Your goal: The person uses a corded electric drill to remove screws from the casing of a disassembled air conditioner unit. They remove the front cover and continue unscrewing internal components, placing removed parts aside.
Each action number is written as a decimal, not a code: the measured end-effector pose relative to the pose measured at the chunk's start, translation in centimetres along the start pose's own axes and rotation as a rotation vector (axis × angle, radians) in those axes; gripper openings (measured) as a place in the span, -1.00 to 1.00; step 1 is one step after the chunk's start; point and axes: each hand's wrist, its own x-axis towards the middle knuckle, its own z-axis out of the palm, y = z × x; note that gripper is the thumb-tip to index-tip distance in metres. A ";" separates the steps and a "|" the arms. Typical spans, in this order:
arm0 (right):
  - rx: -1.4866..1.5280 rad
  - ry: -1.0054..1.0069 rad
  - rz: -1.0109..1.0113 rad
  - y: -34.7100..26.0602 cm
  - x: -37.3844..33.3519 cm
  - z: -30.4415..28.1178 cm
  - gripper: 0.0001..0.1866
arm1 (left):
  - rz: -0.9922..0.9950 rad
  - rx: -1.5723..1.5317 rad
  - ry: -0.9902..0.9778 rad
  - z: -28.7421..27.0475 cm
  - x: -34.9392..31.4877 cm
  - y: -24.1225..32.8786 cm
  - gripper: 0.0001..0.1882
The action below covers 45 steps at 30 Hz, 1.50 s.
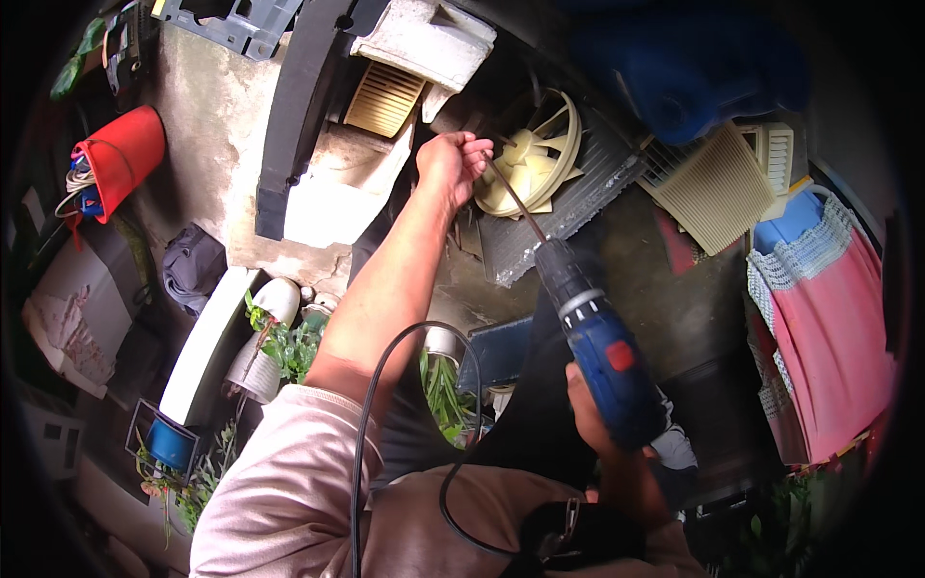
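Note:
My right hand [586, 409] is wrapped round the handle of a blue cordless drill [612, 361] with a black chuck. A long thin driver bit [514, 199] runs from the chuck up and to the left. Its tip ends at the fingertips of my left hand [451, 166]. Those fingers are pinched together, and anything small between them is too hard to make out. Just right of my left hand is a cream plastic fan wheel [528, 169] with a ring round its blades. Behind and below the wheel lies a dark grey finned coil panel [568, 217].
A white plastic housing [424, 43] and a long dark panel [299, 116] stand at the far left. Slatted cream grilles [718, 193] and a pink cloth cover [819, 328] are on the right. Potted plants [294, 347] sit by my left arm. A black cable [361, 462] loops before me.

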 end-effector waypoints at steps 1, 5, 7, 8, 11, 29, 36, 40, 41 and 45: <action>-0.048 0.049 -0.082 0.1 0.7 0.5 -0.74 | -0.107 0.045 0.031 0.1 -0.1 -0.4 -0.80; 0.024 0.108 -0.228 0.7 4.8 3.0 -0.65 | -0.161 0.257 0.166 -0.2 -0.8 -2.4 -0.75; 0.091 0.148 -0.237 0.6 6.2 5.0 -0.62 | -0.115 0.223 0.268 -0.5 0.1 -2.7 -0.79; 0.079 0.159 -0.218 0.6 6.5 5.6 -0.61 | -0.100 0.253 0.279 -0.4 0.7 -3.0 -0.79; 0.043 0.141 -0.146 0.7 7.0 7.3 -0.59 | -0.087 0.256 0.334 -0.3 2.7 -3.5 -0.79; 0.000 0.103 -0.109 1.1 7.2 8.8 -0.63 | -0.247 0.105 0.162 -1.4 5.0 -3.4 -0.77; 0.044 0.130 -0.138 1.4 7.1 9.0 -0.62 | -0.252 0.054 0.134 -1.7 5.2 -3.4 -0.77; 0.032 0.117 -0.129 1.4 7.2 8.9 -0.62 | -0.244 0.061 0.136 -1.9 5.5 -3.5 -0.77; 0.026 0.111 -0.123 1.3 7.3 8.9 -0.63 | -0.246 0.077 0.158 -1.9 5.6 -3.6 -0.77; -0.005 0.095 -0.110 1.1 7.5 8.9 -0.64 | -0.217 0.071 0.161 -2.2 6.0 -4.0 -0.80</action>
